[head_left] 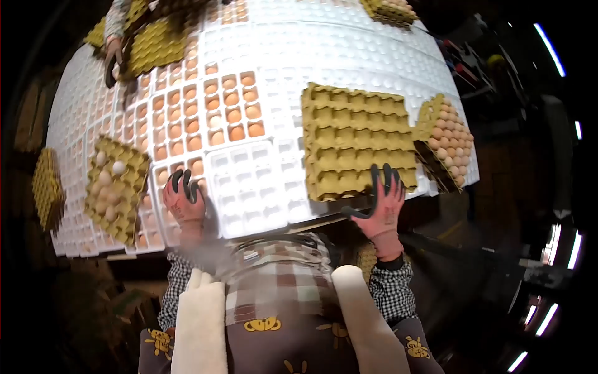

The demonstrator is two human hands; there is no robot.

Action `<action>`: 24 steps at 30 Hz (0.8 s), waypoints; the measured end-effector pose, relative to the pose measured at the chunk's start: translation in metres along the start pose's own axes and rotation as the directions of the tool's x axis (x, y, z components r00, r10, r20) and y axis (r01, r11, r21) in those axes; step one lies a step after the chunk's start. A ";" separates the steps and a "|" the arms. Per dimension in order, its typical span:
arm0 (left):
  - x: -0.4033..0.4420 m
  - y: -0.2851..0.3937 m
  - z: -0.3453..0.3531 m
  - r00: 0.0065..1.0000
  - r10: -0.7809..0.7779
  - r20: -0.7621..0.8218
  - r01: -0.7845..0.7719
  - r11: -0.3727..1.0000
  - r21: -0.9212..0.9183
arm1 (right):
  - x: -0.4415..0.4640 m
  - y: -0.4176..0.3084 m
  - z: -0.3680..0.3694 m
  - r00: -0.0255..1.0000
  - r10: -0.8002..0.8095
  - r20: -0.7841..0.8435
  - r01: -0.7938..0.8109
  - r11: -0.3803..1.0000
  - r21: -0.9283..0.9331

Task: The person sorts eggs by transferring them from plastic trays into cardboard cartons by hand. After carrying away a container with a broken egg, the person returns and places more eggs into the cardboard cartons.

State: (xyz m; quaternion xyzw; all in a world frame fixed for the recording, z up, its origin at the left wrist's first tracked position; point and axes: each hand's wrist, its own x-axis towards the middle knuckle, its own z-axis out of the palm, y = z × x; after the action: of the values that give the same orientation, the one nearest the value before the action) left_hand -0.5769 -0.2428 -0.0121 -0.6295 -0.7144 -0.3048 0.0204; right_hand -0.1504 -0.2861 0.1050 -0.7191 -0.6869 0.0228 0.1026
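Observation:
My left hand [185, 198], in a pink glove with dark fingertips, is over the near edge of a white foam tray with brown eggs [197, 167]. Its fingers are curved and apart; whether they touch an egg is unclear. To its right lies a white tray [247, 181] with bare cups. My right hand [382, 215], gloved alike, reaches the near edge of a yellow pulp egg tray [355, 140]. Its thumb is spread wide to the left and its fingertips overlap the tray's edge. No egg shows in either hand.
A tilted yellow tray with a few eggs [118, 190] lies at left, beside another yellow tray [46, 187]. An egg-filled tray stack [450, 140] stands right. Across the table another person's gloved hand [113, 59] is beside yellow trays [156, 47]. The table's near edge borders my body.

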 end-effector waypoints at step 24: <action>0.021 0.254 0.003 0.765 0.429 0.480 -0.257 0.888 -0.382 | 0.192 0.112 -0.039 0.937 -0.312 0.157 0.074 0.617 0.784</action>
State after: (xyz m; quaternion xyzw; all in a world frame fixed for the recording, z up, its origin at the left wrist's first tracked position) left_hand -0.3488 -0.2171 0.0980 -0.8070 -0.5070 -0.2034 -0.2243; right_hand -0.0230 -0.1043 0.1439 -0.5172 -0.6930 0.4012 0.3022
